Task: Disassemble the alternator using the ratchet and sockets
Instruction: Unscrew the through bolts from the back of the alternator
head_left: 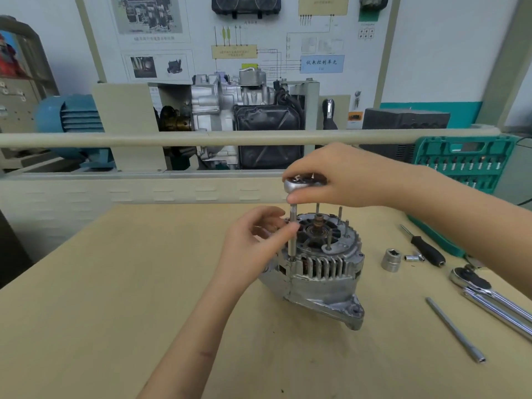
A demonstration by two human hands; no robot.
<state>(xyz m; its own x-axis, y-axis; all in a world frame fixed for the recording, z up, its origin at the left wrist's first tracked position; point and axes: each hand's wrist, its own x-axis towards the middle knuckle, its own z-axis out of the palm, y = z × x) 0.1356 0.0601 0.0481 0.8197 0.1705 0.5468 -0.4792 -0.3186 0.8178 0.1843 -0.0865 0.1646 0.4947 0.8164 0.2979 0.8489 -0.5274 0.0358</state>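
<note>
Right hand (pixel 339 175) gripping ratchet (pixel 302 182); left hand (pixel 256 240) pinching extension (pixel 293 234) over alternator (pixel 319 269). Risk: extension tilting, slipping off bolt under left fingers.

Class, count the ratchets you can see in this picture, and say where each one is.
3. One ratchet is gripped by the right hand above the alternator. Two more ratchets lie side by side on the table's right edge. Others may sit hidden in the green case.
</note>
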